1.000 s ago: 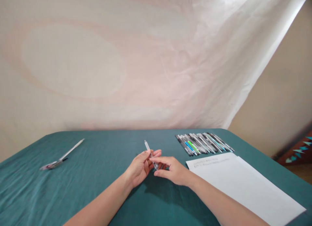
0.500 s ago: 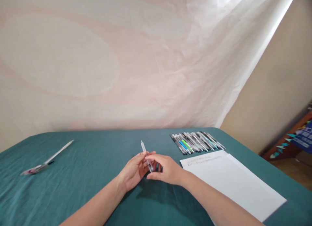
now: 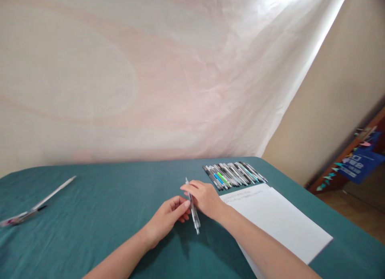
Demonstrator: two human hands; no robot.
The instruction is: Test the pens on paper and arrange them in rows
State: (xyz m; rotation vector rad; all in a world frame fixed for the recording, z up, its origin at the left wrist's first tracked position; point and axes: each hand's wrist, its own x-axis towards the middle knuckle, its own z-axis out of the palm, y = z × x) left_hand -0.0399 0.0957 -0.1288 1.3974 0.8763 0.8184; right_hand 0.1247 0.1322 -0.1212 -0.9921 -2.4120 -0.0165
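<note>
A clear-barrelled pen (image 3: 193,209) is held above the teal tablecloth (image 3: 99,215), near the middle of the table. My right hand (image 3: 206,199) grips it round the upper part, fingers closed. My left hand (image 3: 168,217) is just left of it, fingertips curled toward the barrel and touching it. The pen's tip points down toward me. A row of several pens (image 3: 233,175) lies side by side behind my right hand, and a white sheet of paper (image 3: 276,223) with a few lines of writing at its top lies under my right forearm.
At the far left of the table lie a white pen (image 3: 54,194) and a small dark-tipped object (image 3: 16,219). A pale cloth backdrop hangs behind the table. At the right a floor with a blue and wooden object (image 3: 355,162) shows beyond the table edge.
The view swung to the right. My right hand moved up over the pen and took hold of its upper part; the pen now tilts with its tip down toward me.
</note>
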